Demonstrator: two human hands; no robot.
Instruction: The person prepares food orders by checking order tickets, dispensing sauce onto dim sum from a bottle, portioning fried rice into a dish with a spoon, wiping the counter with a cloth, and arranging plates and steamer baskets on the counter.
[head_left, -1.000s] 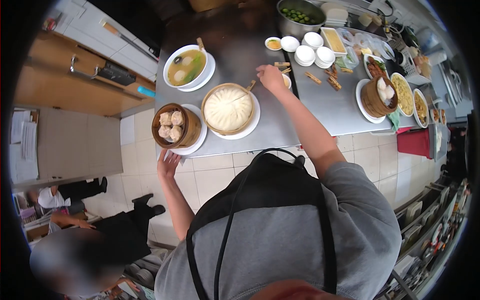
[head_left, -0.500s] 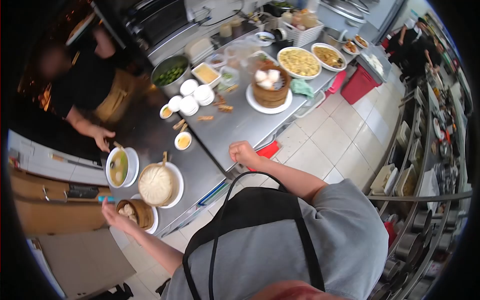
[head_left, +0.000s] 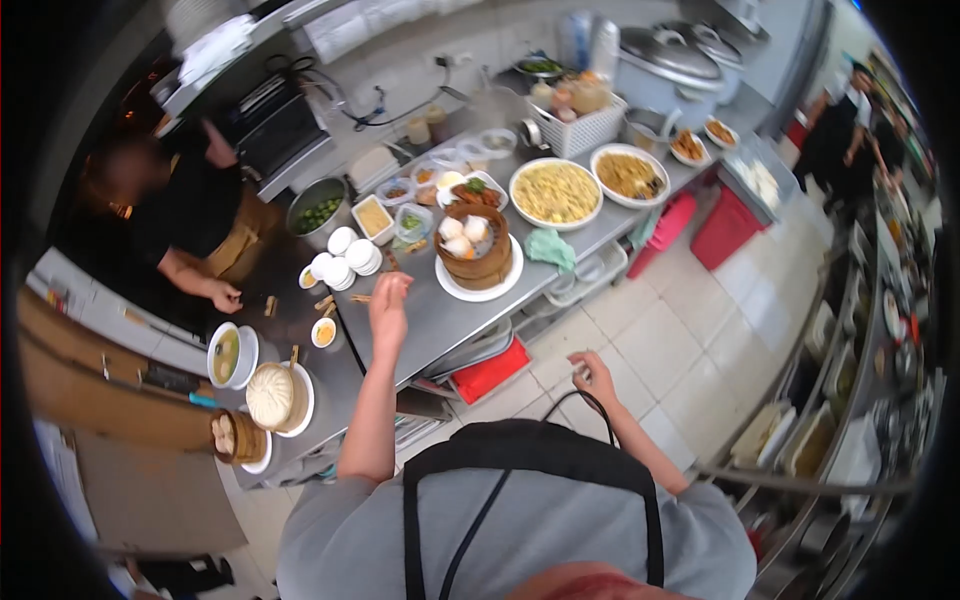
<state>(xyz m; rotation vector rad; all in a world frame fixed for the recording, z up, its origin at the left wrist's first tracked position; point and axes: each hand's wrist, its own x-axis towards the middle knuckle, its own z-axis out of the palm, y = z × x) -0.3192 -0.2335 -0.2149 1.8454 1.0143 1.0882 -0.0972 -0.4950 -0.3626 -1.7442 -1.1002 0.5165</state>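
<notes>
My left hand (head_left: 390, 312) is over the steel counter, fingers loosely bent and nothing visible in it. A wooden clothespin (head_left: 361, 298) lies just beside it. Nearest ahead is a bamboo steamer (head_left: 474, 262) of white buns (head_left: 463, 238) on a white plate (head_left: 503, 288). My right hand (head_left: 594, 380) hangs over the floor off the counter edge, its fingers apart and empty. On the left stand a large pleated bun (head_left: 270, 396) on a plate, a small steamer of dumplings (head_left: 240, 438) and a bowl of soup (head_left: 226, 355).
White cups (head_left: 362, 256), a pot of greens (head_left: 319, 214), a platter of yellow food (head_left: 556, 193) and a noodle platter (head_left: 629, 175) line the counter (head_left: 430, 335). A green cloth (head_left: 549, 249) lies at its edge. Across it is a co-worker's hand (head_left: 226, 297); a red bin (head_left: 727, 228) stands right.
My left hand has swung right from the small steamer to the middle of the counter. My right hand has moved off the counter and loosened from a fist. The view has turned right.
</notes>
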